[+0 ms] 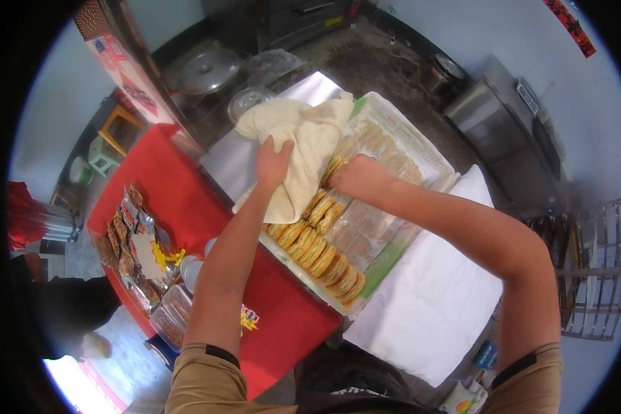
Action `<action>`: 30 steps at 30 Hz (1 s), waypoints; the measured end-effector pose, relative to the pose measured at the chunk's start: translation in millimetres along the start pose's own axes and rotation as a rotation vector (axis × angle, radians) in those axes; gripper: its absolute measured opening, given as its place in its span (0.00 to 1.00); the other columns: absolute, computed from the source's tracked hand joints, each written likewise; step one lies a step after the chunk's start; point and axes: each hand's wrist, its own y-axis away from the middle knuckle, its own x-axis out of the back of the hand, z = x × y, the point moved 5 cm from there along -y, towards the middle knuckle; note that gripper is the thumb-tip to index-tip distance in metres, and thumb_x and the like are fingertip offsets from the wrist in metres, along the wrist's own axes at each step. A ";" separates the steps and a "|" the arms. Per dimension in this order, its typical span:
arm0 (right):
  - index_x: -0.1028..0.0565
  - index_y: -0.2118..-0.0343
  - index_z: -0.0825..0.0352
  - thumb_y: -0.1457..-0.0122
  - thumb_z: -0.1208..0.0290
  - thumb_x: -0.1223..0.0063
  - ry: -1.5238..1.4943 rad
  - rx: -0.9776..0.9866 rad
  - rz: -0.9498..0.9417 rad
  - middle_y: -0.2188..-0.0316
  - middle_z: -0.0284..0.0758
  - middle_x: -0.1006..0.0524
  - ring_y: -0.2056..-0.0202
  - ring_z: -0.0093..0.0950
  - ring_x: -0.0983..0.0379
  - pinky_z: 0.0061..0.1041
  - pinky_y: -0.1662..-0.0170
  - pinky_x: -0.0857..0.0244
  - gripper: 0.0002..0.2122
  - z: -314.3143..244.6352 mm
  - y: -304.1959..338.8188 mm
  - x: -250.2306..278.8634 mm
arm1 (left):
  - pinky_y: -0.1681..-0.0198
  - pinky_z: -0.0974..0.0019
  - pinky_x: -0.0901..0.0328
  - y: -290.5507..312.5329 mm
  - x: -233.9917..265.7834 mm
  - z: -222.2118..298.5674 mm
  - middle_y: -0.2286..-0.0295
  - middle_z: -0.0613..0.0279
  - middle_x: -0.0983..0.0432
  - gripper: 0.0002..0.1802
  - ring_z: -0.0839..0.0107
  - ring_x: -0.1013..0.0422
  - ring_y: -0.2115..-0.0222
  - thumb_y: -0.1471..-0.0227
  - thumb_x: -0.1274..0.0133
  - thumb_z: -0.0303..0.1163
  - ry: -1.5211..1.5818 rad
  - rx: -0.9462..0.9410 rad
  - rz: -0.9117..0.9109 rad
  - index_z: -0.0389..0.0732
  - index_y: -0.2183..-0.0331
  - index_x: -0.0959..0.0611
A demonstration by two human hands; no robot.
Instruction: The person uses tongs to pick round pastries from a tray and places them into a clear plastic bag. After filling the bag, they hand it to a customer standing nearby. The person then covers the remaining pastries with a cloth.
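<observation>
My left hand [274, 164] is closed on a cream cloth [303, 131], holding its folds over the far left part of a shallow tray [428, 238]. Round golden flatbreads [310, 252] stand on edge in rows along the tray's left side; the cloth hides some of them. Reaching in from the right, my right hand [359, 178] has its fingers curled around flatbreads at the cloth's edge. Its fingertips are mostly hidden. A clear plastic sheet [369, 231] lines the tray, with faint round marks on it.
A red-covered table [283, 345] at left carries packaged snacks [134, 241] and clear plastic containers [171, 314]. A white cloth [428, 303] lies right of the tray. Beyond are a lidded pan [210, 69] and a steel cabinet [493, 117]. Another person's dark sleeve [79, 307] shows at far left.
</observation>
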 end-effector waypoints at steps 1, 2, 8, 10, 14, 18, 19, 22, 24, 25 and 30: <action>0.20 0.66 0.59 0.48 0.74 0.41 -0.017 -0.033 -0.024 0.76 0.33 0.19 0.69 0.32 0.18 0.33 0.68 0.25 0.06 5.5 8.9 -0.1 | 0.46 0.52 0.31 0.3 -0.2 4.9 0.55 0.36 0.19 0.32 0.42 0.24 0.53 0.45 0.38 0.45 0.036 0.013 -0.022 0.26 0.50 0.20; 0.20 0.65 0.60 0.47 0.74 0.41 -0.013 -0.058 -0.045 0.75 0.34 0.19 0.68 0.32 0.17 0.33 0.67 0.25 0.07 12.2 18.8 -0.1 | 0.48 0.53 0.30 2.2 0.9 10.2 0.56 0.38 0.18 0.30 0.45 0.23 0.54 0.46 0.37 0.43 0.095 0.003 -0.018 0.27 0.51 0.19; 0.23 0.58 0.60 0.46 0.69 0.36 0.070 -0.259 -0.072 0.67 0.35 0.19 0.65 0.35 0.18 0.34 0.64 0.25 0.13 76.5 83.1 11.1 | 0.51 0.54 0.26 -8.6 15.1 -13.4 0.54 0.50 0.18 0.26 0.56 0.20 0.56 0.44 0.36 0.37 0.494 0.246 -0.092 0.34 0.47 0.20; 0.24 0.57 0.60 0.48 0.66 0.33 0.097 -0.308 -0.098 0.66 0.34 0.19 0.63 0.34 0.18 0.34 0.64 0.26 0.16 98.8 95.5 8.9 | 0.49 0.52 0.26 -16.8 5.5 -45.6 0.50 0.49 0.20 0.28 0.54 0.21 0.54 0.40 0.39 0.38 0.862 0.489 -0.034 0.34 0.43 0.23; 0.25 0.57 0.59 0.50 0.63 0.30 0.091 -0.272 -0.029 0.64 0.34 0.20 0.61 0.34 0.18 0.34 0.61 0.27 0.19 109.0 76.5 -4.3 | 0.42 0.46 0.29 -25.6 -9.0 -95.9 0.47 0.46 0.22 0.29 0.50 0.23 0.50 0.34 0.47 0.44 1.274 0.713 -0.211 0.34 0.40 0.27; 0.24 0.56 0.58 0.50 0.65 0.30 0.137 -0.205 -0.029 0.63 0.35 0.20 0.61 0.33 0.19 0.33 0.59 0.27 0.18 108.7 42.9 -20.3 | 0.40 0.45 0.30 -31.2 -22.3 -113.7 0.46 0.45 0.23 0.30 0.49 0.24 0.48 0.32 0.51 0.47 1.333 0.794 -0.238 0.33 0.40 0.26; 0.24 0.56 0.58 0.50 0.65 0.30 0.142 -0.189 -0.029 0.63 0.34 0.20 0.61 0.33 0.19 0.33 0.59 0.27 0.19 107.1 32.9 -23.5 | 0.40 0.45 0.31 -33.1 -21.0 -120.1 0.46 0.45 0.23 0.31 0.49 0.24 0.48 0.32 0.51 0.47 1.331 0.788 -0.226 0.33 0.40 0.27; 0.22 0.57 0.58 0.50 0.67 0.31 0.173 -0.175 -0.010 0.64 0.34 0.20 0.62 0.32 0.18 0.33 0.60 0.27 0.16 102.5 8.7 -24.7 | 0.49 0.49 0.24 -34.1 -16.0 -130.7 0.50 0.47 0.22 0.26 0.52 0.23 0.52 0.36 0.43 0.34 1.408 0.766 -0.229 0.32 0.42 0.27; 0.21 0.59 0.58 0.49 0.69 0.33 0.186 -0.146 -0.056 0.65 0.34 0.20 0.63 0.32 0.18 0.33 0.62 0.26 0.13 99.7 -5.8 -23.1 | 0.50 0.49 0.23 -36.2 -11.6 -133.1 0.50 0.48 0.23 0.27 0.52 0.23 0.53 0.38 0.42 0.33 1.413 0.729 -0.180 0.33 0.42 0.27; 0.21 0.60 0.58 0.48 0.70 0.34 0.192 -0.129 -0.076 0.66 0.34 0.19 0.63 0.32 0.18 0.33 0.63 0.26 0.11 97.6 -13.5 -21.0 | 0.50 0.49 0.23 -36.3 -5.9 -134.3 0.50 0.48 0.23 0.27 0.52 0.23 0.53 0.38 0.41 0.33 1.414 0.709 -0.152 0.33 0.42 0.27; 0.19 0.62 0.58 0.46 0.74 0.41 0.247 -0.109 -0.160 0.67 0.34 0.19 0.66 0.32 0.18 0.35 0.66 0.26 0.08 104.7 -24.7 -47.0 | 0.51 0.50 0.23 -22.9 0.7 -90.9 0.50 0.51 0.23 0.28 0.55 0.22 0.54 0.41 0.39 0.33 1.107 0.665 0.033 0.33 0.42 0.27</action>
